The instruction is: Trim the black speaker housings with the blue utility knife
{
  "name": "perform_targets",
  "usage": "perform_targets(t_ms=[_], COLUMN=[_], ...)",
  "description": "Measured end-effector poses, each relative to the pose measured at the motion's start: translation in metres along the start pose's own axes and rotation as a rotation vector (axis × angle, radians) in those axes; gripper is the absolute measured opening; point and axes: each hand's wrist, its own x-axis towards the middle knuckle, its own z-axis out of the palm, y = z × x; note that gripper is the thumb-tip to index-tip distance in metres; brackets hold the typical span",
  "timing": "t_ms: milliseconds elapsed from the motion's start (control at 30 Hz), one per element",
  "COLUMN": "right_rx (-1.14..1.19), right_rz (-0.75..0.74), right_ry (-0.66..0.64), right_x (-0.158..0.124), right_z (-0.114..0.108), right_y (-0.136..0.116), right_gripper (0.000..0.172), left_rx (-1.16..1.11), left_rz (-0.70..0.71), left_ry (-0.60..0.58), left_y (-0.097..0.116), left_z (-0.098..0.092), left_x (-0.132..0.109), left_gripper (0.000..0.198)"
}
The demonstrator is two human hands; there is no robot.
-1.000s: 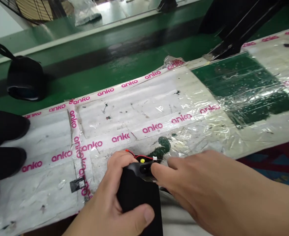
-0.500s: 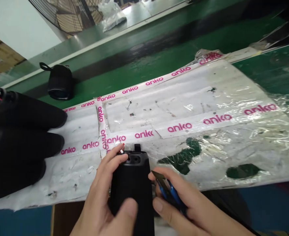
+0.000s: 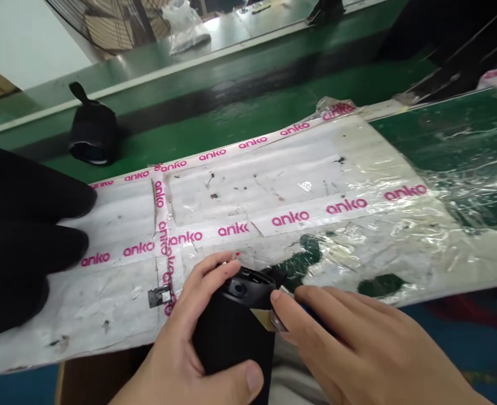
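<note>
My left hand (image 3: 206, 332) is wrapped around a black fabric-covered speaker (image 3: 235, 343), with the thumb across its front and the fingertips at its top edge. The speaker's end faces up and away, showing a glossy black panel with a round hole. A small red wire tip (image 3: 237, 255) shows beside my fingertips. Closed around a blue-handled tool, my right hand (image 3: 332, 332) holds its flat metal blade (image 3: 263, 319) against the speaker's upper right edge. My fingers hide most of that tool, so its exact kind is unclear.
Several black speaker bodies (image 3: 28, 242) lie at the left. A finished-looking speaker with a strap (image 3: 94, 132) stands on the green belt (image 3: 214, 107). A small black piece with a white square (image 3: 160, 296) lies on the taped white covering (image 3: 256, 185). Torn plastic film lies at right.
My right hand has brought the blade onto the speaker's upper edge and turned so its back faces up. The speaker has tilted. The view has shifted slightly, and the small black piece now shows.
</note>
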Motion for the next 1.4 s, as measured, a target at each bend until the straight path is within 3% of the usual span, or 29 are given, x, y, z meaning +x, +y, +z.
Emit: perform_targets(t_ms=[167, 733, 1133, 1400], right_rx=[-0.037, -0.059, -0.043, -0.071], right_rz=[0.001, -0.027, 0.012, -0.001], right_ry=[-0.094, -0.102, -0.1, -0.108], right_x=[-0.004, 0.0002, 0.0018, 0.0044], right_z=[-0.0105, -0.0082, -0.0062, -0.0098], right_y=[0.0027, 0.0048, 0.0025, 0.0013], right_gripper=[0.043, 0.027, 0.026, 0.021], left_rx=[0.052, 0.203, 0.248, 0.187], left_rz=[0.034, 0.027, 0.072, 0.032], left_ry=[-0.02, -0.174, -0.141, -0.143], left_y=[-0.0009, 0.0013, -0.0048, 0.002], left_z=[0.0079, 0.0006, 0.0001, -0.0011], left_x=[0.0005, 0.0076, 0.0096, 0.0089], left_gripper=[0.079, 0.094, 0.101, 0.089])
